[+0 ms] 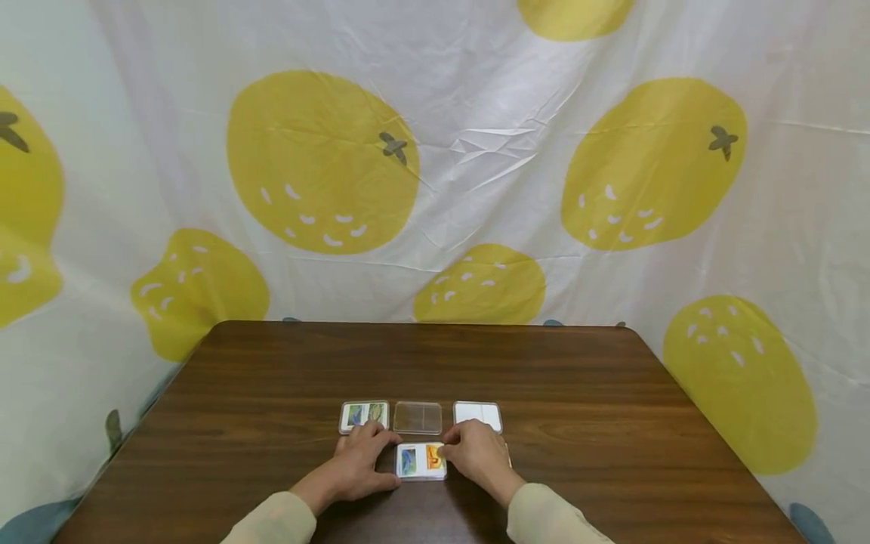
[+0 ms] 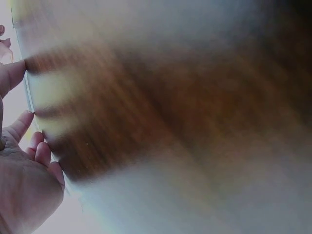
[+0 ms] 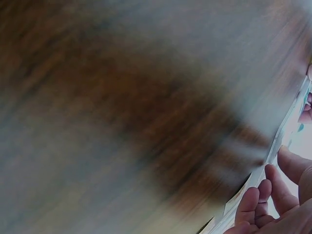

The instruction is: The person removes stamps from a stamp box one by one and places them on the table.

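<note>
On the brown wooden table (image 1: 584, 423), near its front edge, lies a small clear case with picture cards (image 1: 421, 462), one blue and one orange. My left hand (image 1: 367, 457) grips its left edge and my right hand (image 1: 476, 453) grips its right edge. Both wrist views are badly blurred. The left wrist view shows my left hand (image 2: 24, 165) with its fingertips on the case's clear edge (image 2: 30, 92). The right wrist view shows my right hand (image 3: 273, 200) with curled fingers at the case's rim (image 3: 282, 131).
Just beyond my hands three more cases lie in a row: one with a picture card (image 1: 365, 415) at the left, an empty clear one (image 1: 418, 417) in the middle, a white one (image 1: 478, 415) at the right. A lemon-print sheet (image 1: 435, 166) hangs behind and beside the table.
</note>
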The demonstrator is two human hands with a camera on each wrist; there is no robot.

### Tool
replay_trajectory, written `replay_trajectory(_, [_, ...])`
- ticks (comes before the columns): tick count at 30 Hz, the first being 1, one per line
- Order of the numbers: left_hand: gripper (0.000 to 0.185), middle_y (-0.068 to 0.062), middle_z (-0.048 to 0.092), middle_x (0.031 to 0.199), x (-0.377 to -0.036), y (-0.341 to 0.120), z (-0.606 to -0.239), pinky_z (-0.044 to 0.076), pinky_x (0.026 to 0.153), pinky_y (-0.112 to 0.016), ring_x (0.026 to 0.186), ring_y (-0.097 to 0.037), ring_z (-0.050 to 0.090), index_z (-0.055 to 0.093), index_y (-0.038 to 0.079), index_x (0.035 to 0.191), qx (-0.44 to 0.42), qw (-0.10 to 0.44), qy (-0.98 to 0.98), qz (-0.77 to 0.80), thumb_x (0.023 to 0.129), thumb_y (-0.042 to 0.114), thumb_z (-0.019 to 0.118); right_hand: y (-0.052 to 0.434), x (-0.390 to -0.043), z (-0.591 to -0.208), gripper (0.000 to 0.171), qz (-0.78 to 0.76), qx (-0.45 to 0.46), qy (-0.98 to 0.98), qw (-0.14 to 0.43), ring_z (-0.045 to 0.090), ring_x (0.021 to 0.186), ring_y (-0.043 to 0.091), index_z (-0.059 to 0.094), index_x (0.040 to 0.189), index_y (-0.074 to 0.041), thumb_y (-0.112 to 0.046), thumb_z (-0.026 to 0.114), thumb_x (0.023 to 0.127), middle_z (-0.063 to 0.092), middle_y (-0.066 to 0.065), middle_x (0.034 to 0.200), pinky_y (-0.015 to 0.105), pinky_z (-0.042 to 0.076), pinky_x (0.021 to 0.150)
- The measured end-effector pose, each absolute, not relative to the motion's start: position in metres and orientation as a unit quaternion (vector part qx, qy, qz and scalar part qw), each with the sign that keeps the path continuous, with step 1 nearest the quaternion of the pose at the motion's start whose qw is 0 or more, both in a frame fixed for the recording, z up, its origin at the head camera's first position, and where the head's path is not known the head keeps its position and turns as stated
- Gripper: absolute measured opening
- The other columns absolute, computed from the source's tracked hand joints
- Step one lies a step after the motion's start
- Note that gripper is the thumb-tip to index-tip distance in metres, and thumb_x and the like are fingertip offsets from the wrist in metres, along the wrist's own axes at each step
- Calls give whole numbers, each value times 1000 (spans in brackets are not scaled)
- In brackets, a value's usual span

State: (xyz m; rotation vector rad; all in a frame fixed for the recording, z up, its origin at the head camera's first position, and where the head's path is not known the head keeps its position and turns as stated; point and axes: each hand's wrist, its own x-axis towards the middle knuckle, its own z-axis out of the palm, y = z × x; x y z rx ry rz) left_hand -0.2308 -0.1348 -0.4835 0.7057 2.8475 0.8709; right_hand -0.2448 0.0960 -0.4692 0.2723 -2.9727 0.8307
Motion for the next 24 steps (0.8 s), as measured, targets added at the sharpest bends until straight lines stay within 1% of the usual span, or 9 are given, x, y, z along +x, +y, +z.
replay_trajectory(9, [53,-6,47,118,-231,-135,-485,33,88,-54,114,-32,42,60,13,123,237,32,930,279,79,34,81,96,-244,-470,10,255,89,-962,36,56,66,10,73,74,-20,-27,80,78,63,-12,68,40,46,65])
replay_trajectory(17, [53,-7,47,119,-230,-136,-482,32,88,-56,114,-33,42,60,12,123,236,37,930,279,80,34,81,96,-244,-469,10,260,92,-961,36,55,66,10,72,73,-21,-25,79,78,62,-12,67,40,45,65])
replay_trajectory(24, [51,-7,47,121,-229,-135,-482,32,90,-57,116,-34,42,60,13,124,238,43,927,288,81,32,80,95,-242,-467,11,293,84,-952,29,52,63,10,70,71,-21,-23,78,78,60,-11,66,37,43,59])
